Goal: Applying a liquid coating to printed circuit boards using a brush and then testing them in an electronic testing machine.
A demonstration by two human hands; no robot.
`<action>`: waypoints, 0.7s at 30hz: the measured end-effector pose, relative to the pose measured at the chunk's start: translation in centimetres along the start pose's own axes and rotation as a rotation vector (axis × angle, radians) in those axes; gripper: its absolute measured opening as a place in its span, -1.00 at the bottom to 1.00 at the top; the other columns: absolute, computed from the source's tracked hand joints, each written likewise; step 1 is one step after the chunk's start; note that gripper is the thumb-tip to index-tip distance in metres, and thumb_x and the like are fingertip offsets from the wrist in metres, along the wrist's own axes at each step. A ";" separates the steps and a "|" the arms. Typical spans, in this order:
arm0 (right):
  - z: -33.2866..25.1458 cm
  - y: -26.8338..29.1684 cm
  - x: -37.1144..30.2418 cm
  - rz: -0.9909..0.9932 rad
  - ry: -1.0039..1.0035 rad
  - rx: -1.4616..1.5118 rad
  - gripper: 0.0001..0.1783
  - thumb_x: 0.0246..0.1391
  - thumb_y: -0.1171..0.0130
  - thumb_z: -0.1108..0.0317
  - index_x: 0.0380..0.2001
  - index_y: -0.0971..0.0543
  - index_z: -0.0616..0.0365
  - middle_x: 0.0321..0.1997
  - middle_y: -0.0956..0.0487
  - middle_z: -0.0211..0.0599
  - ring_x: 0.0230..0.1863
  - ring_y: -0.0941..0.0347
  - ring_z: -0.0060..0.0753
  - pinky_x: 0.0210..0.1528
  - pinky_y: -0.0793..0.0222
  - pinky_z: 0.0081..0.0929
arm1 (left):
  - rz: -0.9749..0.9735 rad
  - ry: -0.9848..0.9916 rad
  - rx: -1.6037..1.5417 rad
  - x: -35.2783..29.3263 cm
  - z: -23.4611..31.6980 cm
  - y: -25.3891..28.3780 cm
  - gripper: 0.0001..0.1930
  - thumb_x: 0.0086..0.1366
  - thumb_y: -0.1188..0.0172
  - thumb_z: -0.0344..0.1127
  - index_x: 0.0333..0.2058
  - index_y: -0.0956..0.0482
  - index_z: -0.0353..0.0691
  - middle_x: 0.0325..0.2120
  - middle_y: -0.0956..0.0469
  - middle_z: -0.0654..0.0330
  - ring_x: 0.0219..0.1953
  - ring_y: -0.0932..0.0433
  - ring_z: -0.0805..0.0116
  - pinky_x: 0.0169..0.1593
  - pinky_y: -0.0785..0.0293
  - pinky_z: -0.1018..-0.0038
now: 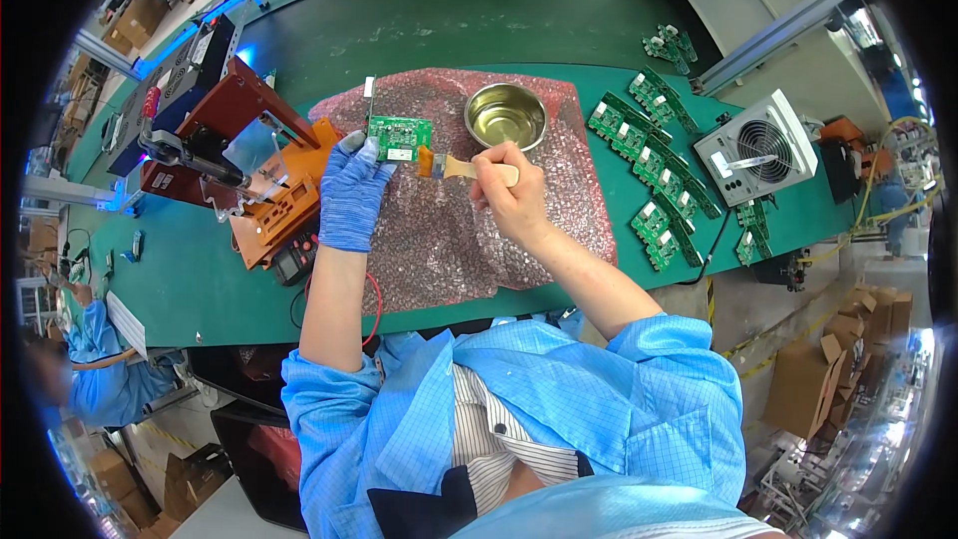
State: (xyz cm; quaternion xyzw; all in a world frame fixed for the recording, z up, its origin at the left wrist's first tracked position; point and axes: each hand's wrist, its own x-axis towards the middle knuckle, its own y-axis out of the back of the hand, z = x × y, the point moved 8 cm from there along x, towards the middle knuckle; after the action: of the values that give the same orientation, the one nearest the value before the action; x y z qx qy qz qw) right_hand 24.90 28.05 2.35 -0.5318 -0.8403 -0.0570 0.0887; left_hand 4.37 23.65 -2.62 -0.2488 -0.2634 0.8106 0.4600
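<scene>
Circuit board (399,138) sits pinched in my gloved left hand (351,195), raised over the pink bubble wrap (449,240), long side running left to right. My bare right hand (507,195) grips a brush (459,168) whose bristles meet the board's right edge. Beyond them stands a metal bowl (506,116) of liquid.

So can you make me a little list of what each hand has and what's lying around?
left hand: blue glove, holds a green circuit board
right hand: bare, holds a small brush, bristles at the board's edge
under the hands: pink bubble wrap
behind: metal bowl
right side: rows of green boards, small fan
left side: orange fixture
</scene>
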 end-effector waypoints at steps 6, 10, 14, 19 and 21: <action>0.4 0.2 0.4 -0.007 -0.012 0.021 -0.86 0.10 0.09 0.36 -0.46 -0.34 0.21 -0.71 -0.41 -0.42 -0.71 -0.34 -0.67 -0.70 -0.27 -0.71 | 0.032 -0.011 0.029 0.0 0.2 -0.2 -0.82 0.12 -0.07 -0.50 -0.27 -0.38 -0.19 -0.32 -0.45 0.17 -0.25 -0.47 0.34 -0.19 -0.49 0.41; 0.2 0.4 0.7 0.005 0.009 0.034 -0.85 0.10 0.09 0.36 -0.46 -0.35 0.21 -0.71 -0.41 -0.41 -0.71 -0.33 -0.68 -0.70 -0.27 -0.72 | 0.017 -0.017 0.008 0.0 0.5 -1.2 -0.82 0.12 -0.07 -0.50 -0.26 -0.38 -0.20 -0.31 -0.44 0.17 -0.25 -0.47 0.32 -0.20 -0.49 0.39; 0.0 1.1 0.8 0.020 -0.012 0.061 -0.84 0.08 0.06 0.33 -0.46 -0.35 0.20 -0.70 -0.41 -0.41 -0.72 -0.31 -0.68 -0.71 -0.25 -0.74 | 0.025 -0.026 0.031 0.9 0.2 -1.5 -0.82 0.12 -0.07 -0.50 -0.26 -0.37 -0.22 -0.30 -0.43 0.15 -0.23 -0.46 0.29 -0.16 -0.47 0.34; 0.8 1.5 0.9 0.059 -0.019 0.077 -0.86 0.08 0.06 0.35 -0.47 -0.35 0.19 -0.72 -0.41 -0.39 -0.73 -0.31 -0.67 -0.71 -0.23 -0.73 | 0.076 0.003 0.066 1.4 0.0 -1.2 -0.82 0.12 -0.07 -0.50 -0.27 -0.37 -0.22 -0.30 -0.43 0.15 -0.24 -0.46 0.29 -0.13 -0.46 0.32; 0.9 1.6 1.0 0.038 -0.020 0.063 -0.86 0.08 0.06 0.35 -0.48 -0.35 0.19 -0.71 -0.42 -0.39 -0.73 -0.31 -0.67 -0.71 -0.23 -0.73 | 0.073 0.016 0.062 1.7 -0.1 -1.1 -0.81 0.11 -0.08 -0.49 -0.27 -0.36 -0.21 -0.31 -0.44 0.15 -0.26 -0.46 0.28 -0.15 -0.47 0.31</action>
State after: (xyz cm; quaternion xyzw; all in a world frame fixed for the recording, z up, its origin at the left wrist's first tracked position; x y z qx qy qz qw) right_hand 25.89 29.80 1.65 -0.5453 -0.8322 -0.0233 0.0983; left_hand 4.36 25.70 -2.25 -0.2505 -0.2250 0.8327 0.4396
